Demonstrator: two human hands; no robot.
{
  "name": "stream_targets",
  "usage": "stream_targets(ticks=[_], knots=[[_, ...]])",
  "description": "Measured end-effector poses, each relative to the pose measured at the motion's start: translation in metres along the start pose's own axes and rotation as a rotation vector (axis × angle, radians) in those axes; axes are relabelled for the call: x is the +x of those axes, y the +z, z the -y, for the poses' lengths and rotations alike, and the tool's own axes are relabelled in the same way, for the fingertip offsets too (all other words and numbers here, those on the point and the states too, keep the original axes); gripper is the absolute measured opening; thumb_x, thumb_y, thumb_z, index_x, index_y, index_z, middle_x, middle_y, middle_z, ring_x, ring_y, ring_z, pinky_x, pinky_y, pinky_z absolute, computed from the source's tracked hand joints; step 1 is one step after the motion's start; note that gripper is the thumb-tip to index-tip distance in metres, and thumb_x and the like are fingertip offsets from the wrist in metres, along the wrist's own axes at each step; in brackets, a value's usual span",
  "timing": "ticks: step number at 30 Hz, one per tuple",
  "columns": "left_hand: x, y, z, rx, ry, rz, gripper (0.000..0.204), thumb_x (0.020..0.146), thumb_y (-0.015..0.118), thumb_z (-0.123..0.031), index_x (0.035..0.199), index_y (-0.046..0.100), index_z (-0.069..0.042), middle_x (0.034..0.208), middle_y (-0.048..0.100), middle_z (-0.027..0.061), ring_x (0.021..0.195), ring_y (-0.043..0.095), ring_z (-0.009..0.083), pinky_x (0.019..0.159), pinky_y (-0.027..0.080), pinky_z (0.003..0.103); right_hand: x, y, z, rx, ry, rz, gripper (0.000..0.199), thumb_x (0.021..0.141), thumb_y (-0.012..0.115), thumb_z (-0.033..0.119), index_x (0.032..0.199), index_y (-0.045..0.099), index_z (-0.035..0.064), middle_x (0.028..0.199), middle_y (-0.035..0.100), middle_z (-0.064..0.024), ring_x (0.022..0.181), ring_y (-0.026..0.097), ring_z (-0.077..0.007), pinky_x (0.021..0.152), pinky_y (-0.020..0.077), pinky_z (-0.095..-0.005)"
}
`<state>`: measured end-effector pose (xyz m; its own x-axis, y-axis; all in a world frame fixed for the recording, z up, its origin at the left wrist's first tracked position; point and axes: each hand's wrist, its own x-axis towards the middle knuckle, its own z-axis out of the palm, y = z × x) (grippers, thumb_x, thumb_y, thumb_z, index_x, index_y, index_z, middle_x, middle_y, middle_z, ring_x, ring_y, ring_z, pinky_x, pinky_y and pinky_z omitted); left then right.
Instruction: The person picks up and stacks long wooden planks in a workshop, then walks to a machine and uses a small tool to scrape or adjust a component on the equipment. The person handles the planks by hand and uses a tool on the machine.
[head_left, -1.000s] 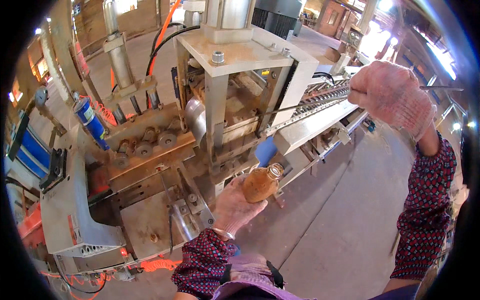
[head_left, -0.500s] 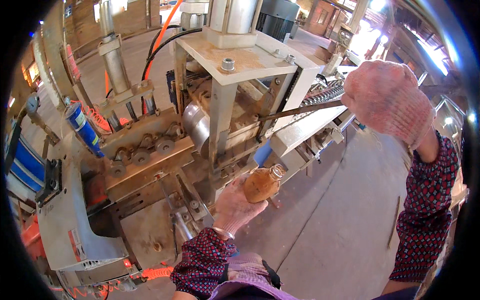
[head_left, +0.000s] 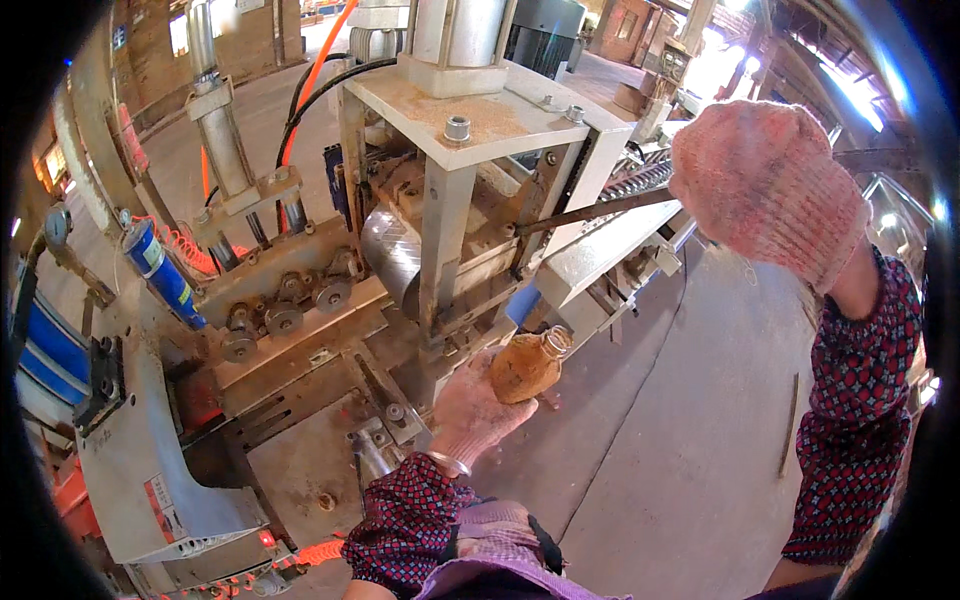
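Note:
My left hand (head_left: 478,410), in a pale pink knit glove, is wrapped around a small brown bottle (head_left: 526,368). The bottle is dirty and tilted, its open neck pointing up and to the right, with no cap on it. My right hand (head_left: 755,190), in a matching glove, is raised at the upper right, closed around a long thin dark rod (head_left: 610,208). One end of the rod reaches in by the machine frame (head_left: 445,250), close to a shiny metal roller (head_left: 393,255); the other end sticks out past my right wrist. The gloved fingers hide the grip itself.
A dusty metal machine fills the left and middle, with small wheels (head_left: 283,320) along a rail. A blue tube (head_left: 165,275) stands at its left. Orange and black hoses (head_left: 320,95) run behind. A conveyor-like bed (head_left: 610,260) stretches toward the upper right, over concrete floor (head_left: 700,430).
The view has shifted slightly. My right hand has come a little left and down with the rod; the bottle stays in my left hand almost unmoved.

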<state>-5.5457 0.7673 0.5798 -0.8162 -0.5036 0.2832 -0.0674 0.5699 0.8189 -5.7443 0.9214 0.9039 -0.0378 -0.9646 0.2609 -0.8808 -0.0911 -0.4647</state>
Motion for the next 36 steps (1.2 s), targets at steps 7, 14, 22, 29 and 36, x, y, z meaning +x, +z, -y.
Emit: stream_targets(ticks=[7,14,22,29,36], knots=[[0.004,-0.011,-0.009,0.049,-0.066,0.12,0.066,0.069,0.075,-0.036,0.124,0.05,-0.01,0.118,0.06,0.0034,0.111,0.058,0.0181,0.097,0.044,0.029,0.012,0.007,0.005,-0.558,-0.1,-0.018,0.038,0.084,0.064,0.011,0.121,0.056,0.0079,0.117,0.059,-0.0054,0.108,0.057,-0.0176,0.091,0.0484,-0.0283],[0.001,0.009,0.029,-0.212,-0.094,0.201,0.07,0.073,0.074,-0.04,0.13,0.044,-0.012,0.123,0.058,0.0026,0.119,0.051,0.0157,0.103,0.037,0.028,0.02,0.006,0.015,-0.993,-0.261,-0.052,0.038,0.079,0.069,0.013,0.115,0.061,0.0082,0.114,0.061,-0.0059,0.106,0.058,-0.0194,0.088,0.0488,-0.0293],[0.007,0.002,-0.017,-0.13,-0.026,0.287,0.068,0.073,0.075,-0.037,0.127,0.045,-0.008,0.123,0.058,0.002,0.116,0.053,0.0154,0.101,0.039,0.028,-0.003,-0.005,0.026,-0.87,0.162,0.064,0.043,0.079,0.07,0.01,0.121,0.058,0.009,0.118,0.06,-0.0056,0.109,0.056,-0.0192,0.095,0.0451,-0.0306],[0.0,0.008,0.021,-0.093,-0.019,-0.056,0.062,0.063,0.078,-0.038,0.116,0.057,-0.012,0.104,0.063,0.0084,0.095,0.063,0.0272,0.082,0.052,0.037,0.043,0.032,0.036,-1.463,-0.146,0.058,0.032,0.076,0.065,0.011,0.107,0.058,0.011,0.103,0.06,-0.005,0.096,0.059,-0.0195,0.083,0.0485,-0.0318],[0.002,0.006,0.024,-0.309,-0.158,0.203,0.069,0.074,0.074,-0.034,0.129,0.041,-0.008,0.125,0.055,0.0019,0.118,0.051,0.0158,0.104,0.037,0.028,0.037,0.037,0.056,-1.591,-0.151,0.04,0.018,0.072,0.062,0.012,0.09,0.06,0.0132,0.085,0.06,-0.0043,0.08,0.064,-0.02,0.068,0.0524,-0.0329]])
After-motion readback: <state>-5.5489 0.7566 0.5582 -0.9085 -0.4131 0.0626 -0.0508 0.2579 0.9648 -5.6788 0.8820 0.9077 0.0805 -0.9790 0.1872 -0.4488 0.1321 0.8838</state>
